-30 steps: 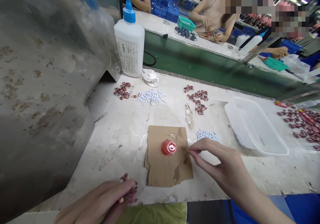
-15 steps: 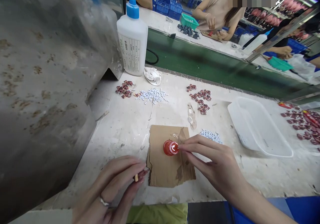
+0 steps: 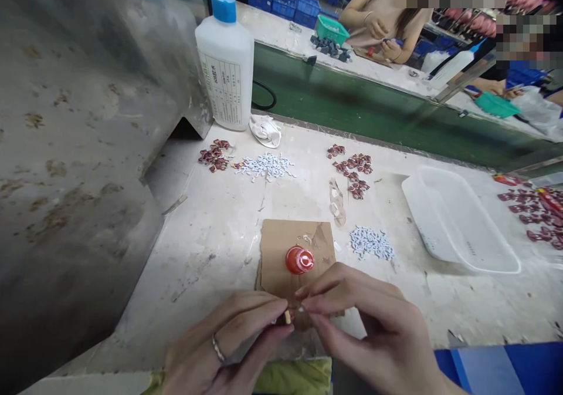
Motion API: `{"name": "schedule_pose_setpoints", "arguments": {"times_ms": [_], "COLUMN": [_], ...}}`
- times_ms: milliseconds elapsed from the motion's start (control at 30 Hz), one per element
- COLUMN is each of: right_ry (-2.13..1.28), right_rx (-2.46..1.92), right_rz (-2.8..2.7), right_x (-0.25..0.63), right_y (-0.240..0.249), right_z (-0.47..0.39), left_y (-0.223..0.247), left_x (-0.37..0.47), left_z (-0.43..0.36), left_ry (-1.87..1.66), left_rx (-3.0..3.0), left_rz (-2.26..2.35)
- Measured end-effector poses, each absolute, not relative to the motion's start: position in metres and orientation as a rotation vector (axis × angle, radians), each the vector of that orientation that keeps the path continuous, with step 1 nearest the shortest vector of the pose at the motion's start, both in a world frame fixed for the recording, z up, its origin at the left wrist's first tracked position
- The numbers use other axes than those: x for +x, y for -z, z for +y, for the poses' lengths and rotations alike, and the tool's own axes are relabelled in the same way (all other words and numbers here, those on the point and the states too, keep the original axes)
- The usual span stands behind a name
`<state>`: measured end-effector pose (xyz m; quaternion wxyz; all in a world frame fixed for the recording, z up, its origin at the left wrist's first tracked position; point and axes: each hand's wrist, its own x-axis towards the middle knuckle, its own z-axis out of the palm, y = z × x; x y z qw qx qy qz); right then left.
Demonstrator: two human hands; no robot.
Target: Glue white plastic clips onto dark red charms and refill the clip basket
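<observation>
My left hand (image 3: pixel 229 339), with a ring on one finger, pinches a small dark red-brown piece with a yellowish part (image 3: pixel 287 317) between thumb and fingertips. Close beside it, my right hand (image 3: pixel 369 318) has thumb and fingers pinched on a tiny pale piece (image 3: pixel 301 309), mostly covered by the fingertips. Both hands are over the near edge of a torn cardboard sheet (image 3: pixel 275 245). On the cardboard, just beyond my fingers, sits a small red cup (image 3: pixel 299 260) with a shiny top. A pile of tiny pale blue pieces (image 3: pixel 372 243) lies past my right hand.
A white glue bottle (image 3: pixel 226 72) with a blue cap stands at the back left by a metal housing (image 3: pixel 79 166). More pale pieces (image 3: pixel 266 167) and brown pieces (image 3: pixel 356 165) lie around. At right is a translucent tray (image 3: pixel 461 225). Across a green divider (image 3: pixel 334 90), co-workers sit.
My right hand has drawn back from the red cup toward me and now meets my left hand. The left hand has moved right with the brown piece, over the cardboard.
</observation>
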<state>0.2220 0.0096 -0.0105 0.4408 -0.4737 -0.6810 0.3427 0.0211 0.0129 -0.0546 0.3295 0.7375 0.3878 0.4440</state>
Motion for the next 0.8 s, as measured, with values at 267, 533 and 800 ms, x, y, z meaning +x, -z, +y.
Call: {"name": "schedule_pose_setpoints", "arguments": {"times_ms": [267, 533, 800], "right_ry": [-0.854, -0.567, -0.587], "right_rx": [-1.158, -1.158, -1.188], "right_rz": [-1.701, -2.084, -2.0], "right_x": [0.218, 0.226, 0.227], "right_y": [0.014, 0.01, 0.006], "right_z": [0.007, -0.005, -0.004], "left_y": [0.058, 0.06, 0.055], "left_x": [0.023, 0.024, 0.028], "left_z": [0.013, 0.009, 0.013], "left_ry": [-1.174, -1.22, -1.251], "left_rx": [1.923, 1.856, 1.787], "left_rz": [1.03, 0.996, 0.987]}}
